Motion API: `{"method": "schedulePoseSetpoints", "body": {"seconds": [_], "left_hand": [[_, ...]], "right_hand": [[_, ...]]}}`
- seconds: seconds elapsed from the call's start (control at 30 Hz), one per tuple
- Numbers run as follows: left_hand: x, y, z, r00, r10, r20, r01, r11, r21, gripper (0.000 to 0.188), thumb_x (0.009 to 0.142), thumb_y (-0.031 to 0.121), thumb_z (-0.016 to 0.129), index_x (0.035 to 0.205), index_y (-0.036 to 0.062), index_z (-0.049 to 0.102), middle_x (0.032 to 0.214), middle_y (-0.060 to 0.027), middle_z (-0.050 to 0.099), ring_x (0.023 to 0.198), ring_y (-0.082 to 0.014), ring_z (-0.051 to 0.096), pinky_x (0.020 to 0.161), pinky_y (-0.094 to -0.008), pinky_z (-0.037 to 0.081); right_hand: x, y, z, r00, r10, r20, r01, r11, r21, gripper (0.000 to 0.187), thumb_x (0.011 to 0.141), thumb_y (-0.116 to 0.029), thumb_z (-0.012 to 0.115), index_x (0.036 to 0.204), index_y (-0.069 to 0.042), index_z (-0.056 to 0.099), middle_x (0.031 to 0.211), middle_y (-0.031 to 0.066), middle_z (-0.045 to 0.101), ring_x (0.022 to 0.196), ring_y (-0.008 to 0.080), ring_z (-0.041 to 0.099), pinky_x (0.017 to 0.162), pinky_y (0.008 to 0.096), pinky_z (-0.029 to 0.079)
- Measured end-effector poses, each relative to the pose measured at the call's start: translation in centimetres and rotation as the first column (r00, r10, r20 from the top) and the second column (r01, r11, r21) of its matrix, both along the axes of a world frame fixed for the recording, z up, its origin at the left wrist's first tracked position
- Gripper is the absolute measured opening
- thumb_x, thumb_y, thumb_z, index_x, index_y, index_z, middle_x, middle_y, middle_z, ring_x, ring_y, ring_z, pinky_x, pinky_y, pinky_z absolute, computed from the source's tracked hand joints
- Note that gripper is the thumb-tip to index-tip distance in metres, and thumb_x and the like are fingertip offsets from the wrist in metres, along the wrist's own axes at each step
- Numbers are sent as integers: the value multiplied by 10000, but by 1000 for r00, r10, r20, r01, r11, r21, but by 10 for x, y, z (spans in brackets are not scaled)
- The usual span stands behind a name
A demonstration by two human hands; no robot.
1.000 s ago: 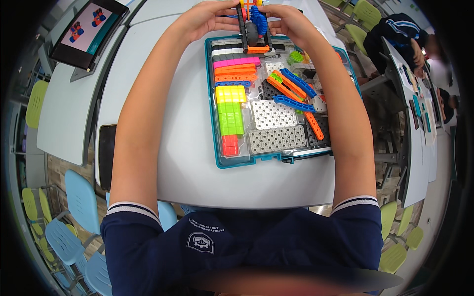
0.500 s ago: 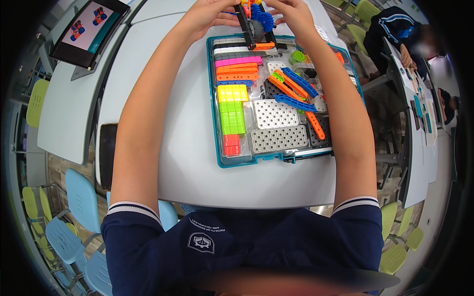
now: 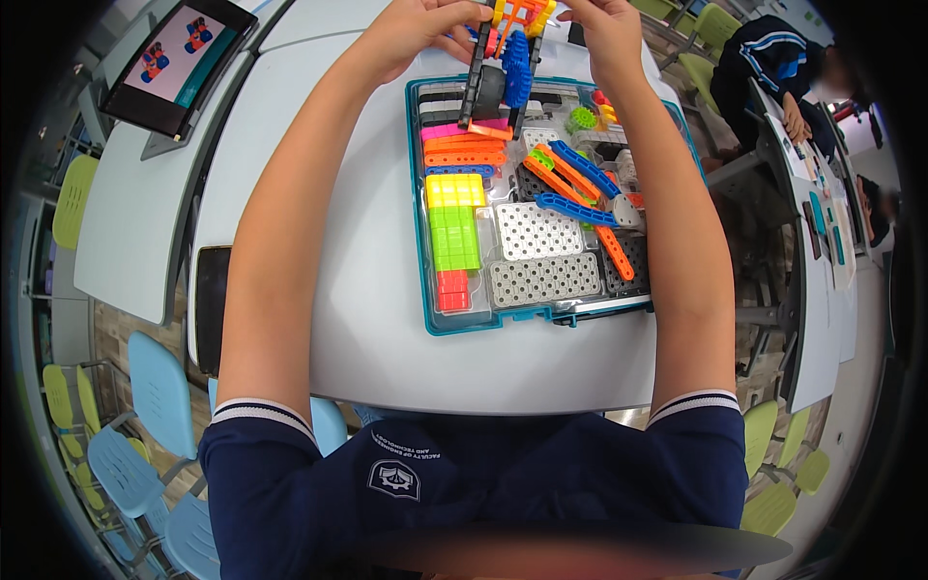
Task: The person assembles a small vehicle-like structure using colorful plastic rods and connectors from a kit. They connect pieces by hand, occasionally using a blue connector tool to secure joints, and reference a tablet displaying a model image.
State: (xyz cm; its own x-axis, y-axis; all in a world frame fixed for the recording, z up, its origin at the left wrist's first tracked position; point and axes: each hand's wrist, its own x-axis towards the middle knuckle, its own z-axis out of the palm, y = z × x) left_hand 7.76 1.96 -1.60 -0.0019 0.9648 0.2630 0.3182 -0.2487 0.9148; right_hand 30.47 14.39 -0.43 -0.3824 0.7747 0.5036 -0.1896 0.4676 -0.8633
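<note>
While the teal-rimmed parts tray (image 3: 464, 329) lies toward one o'clock on the pale table (image 3: 358, 348), with blue beams (image 3: 585, 169) and orange beams (image 3: 616, 253) atop its contents, both hands are at twelve. There the left hand (image 3: 418, 37) grasps a geared, wheeled construction-kit model (image 3: 517, 72), tilted over the tray's far edge; the right hand's (image 3: 606, 37) fingertips reach its far side, though I cannot tell whether they grip. At ten o'clock stands a monitor (image 3: 172, 60); at two, a co-worker (image 3: 768, 58).
</note>
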Motion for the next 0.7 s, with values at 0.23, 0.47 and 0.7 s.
{"method": "schedulePoseSetpoints", "body": {"seconds": [0.23, 0.47, 0.7], "left_hand": [[-13, -1, -5, 973, -195, 122, 205, 976, -73, 332, 962, 304, 658, 1097, 6, 712, 912, -50, 738, 759, -82, 710, 699, -235, 595], [-20, -1, -8, 960, -106, 259, 165, 962, -219, 323, 951, 297, 662, 1096, 10, 696, 982, -70, 752, 822, -71, 719, 756, -215, 592], [-24, 1, -14, 947, -80, 311, 156, 962, -226, 290, 966, 286, 654, 1085, 26, 699, 1015, -76, 753, 843, -76, 716, 803, -226, 591]], "right_hand": [[-1, -8, 0, 982, 132, 138, -164, 953, 255, 99, 909, -115, 776, 981, -53, 747, 948, 11, 703, 889, 126, 651, 771, 263, 516], [3, -7, 0, 960, 77, 268, -199, 862, 466, 57, 877, -69, 771, 930, -63, 752, 1015, 31, 690, 924, 145, 656, 762, 274, 521], [0, -16, 5, 961, -37, 275, -166, 718, 676, 110, 831, -10, 742, 929, -60, 739, 984, 66, 686, 875, 212, 642, 708, 307, 500]]}}
